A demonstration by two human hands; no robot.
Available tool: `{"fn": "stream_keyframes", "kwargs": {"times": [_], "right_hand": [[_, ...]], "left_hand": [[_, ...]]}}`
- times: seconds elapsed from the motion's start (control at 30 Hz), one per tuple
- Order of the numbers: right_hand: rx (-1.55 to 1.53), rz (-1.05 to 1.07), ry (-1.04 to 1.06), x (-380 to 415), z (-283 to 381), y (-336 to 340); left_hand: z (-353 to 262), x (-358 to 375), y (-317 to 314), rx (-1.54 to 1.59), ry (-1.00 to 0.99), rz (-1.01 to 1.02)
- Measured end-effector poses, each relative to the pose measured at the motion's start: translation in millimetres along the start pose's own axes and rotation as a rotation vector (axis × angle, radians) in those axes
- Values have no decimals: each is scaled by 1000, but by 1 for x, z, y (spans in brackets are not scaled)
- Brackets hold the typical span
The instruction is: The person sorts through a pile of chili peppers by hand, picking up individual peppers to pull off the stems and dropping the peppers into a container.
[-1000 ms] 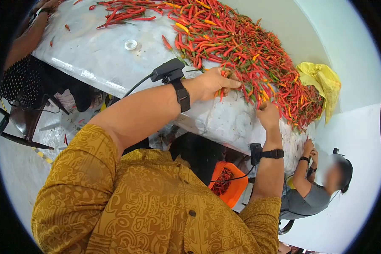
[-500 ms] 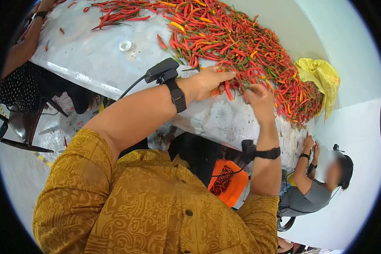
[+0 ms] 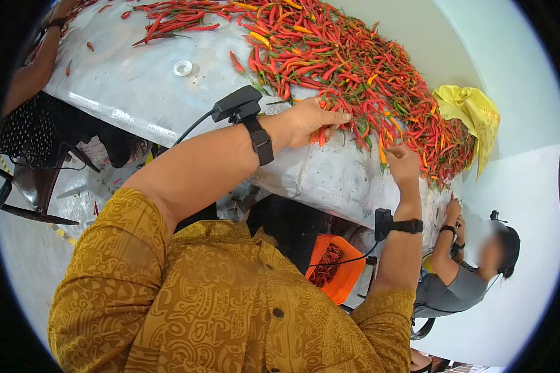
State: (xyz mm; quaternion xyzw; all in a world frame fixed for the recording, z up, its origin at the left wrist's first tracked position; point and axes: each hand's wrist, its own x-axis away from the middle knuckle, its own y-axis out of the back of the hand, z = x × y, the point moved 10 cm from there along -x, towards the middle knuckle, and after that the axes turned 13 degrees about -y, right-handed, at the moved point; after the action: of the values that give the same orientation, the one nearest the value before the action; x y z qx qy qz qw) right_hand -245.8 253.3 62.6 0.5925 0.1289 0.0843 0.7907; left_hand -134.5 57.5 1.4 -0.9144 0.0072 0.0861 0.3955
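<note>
My left hand [image 3: 311, 121] lies on the near edge of the chilli heap [image 3: 354, 68], fingers stretched out almost flat and pressed together, thumb along the top. A few red chillies poke out from under the palm and fingertips [image 3: 341, 117], so they are pinned beneath the hand, though I cannot tell whether any are truly gripped. My right hand [image 3: 403, 165] sits further right along the same edge, curled into a loose fist, knuckles up. An orange chilli [image 3: 382, 155] hangs just at its left side, touching the fingers; whether it is pinched between them is hidden by the hand itself.

The heap spreads across the far half of the grey table [image 3: 149, 87], red mostly, with orange and green mixed in. A small white ring [image 3: 183, 68] lies on the bare surface to the left, well apart from both hands. A black wrist device [image 3: 239, 104] with a cable sits on my left forearm. Under the table edge, an orange bucket [image 3: 342, 273] holds more chillies. At the right end, a yellow bag [image 3: 473, 115] rests beside the heap, and another person [image 3: 460, 273] sits there with hands at the table's edge.
</note>
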Motion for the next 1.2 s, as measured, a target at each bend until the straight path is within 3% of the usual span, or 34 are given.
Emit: {"fn": "stream_keyframes", "kwargs": {"times": [0.07,0.2,0.3,0.37,0.4,0.47,0.5,0.57,0.6,0.67,0.8,0.87,1.03,1.17,1.2], "right_hand": [[-598,142,-92,13,6,-1],[-727,277,-67,56,75,-17],[-685,338,122,70,107,-27],[-566,370,96,58,100,-29],[-477,320,-31,39,77,-26],[-175,-32,-20,14,46,3],[-174,-32,-20,2,23,-2],[316,-25,-13,-13,-7,-23],[315,-29,-12,-15,-13,-22],[238,53,-22,-15,-19,-27],[48,-15,3,-3,7,-2],[-626,200,-141,22,44,0],[-740,390,80,69,133,-23],[-744,488,32,54,116,-32],[-720,382,4,35,95,-26]], "left_hand": [[3,0,-5,-16,20,35],[2,1,-7,-73,13,3],[4,1,-3,-74,31,28],[2,2,-3,-94,39,40],[1,3,-2,-63,31,-10],[-1,4,0,-29,22,-61],[-2,3,3,-20,13,-69],[-2,1,3,-11,4,-72],[-2,1,5,-14,0,-100],[-3,1,9,-16,-7,-130],[0,-1,6,24,-18,-71],[2,-1,2,38,-22,-37],[-9,5,-6,-16,-38,-69],[-8,4,0,-33,-30,-68],[-6,2,1,-16,-36,-46]]}}
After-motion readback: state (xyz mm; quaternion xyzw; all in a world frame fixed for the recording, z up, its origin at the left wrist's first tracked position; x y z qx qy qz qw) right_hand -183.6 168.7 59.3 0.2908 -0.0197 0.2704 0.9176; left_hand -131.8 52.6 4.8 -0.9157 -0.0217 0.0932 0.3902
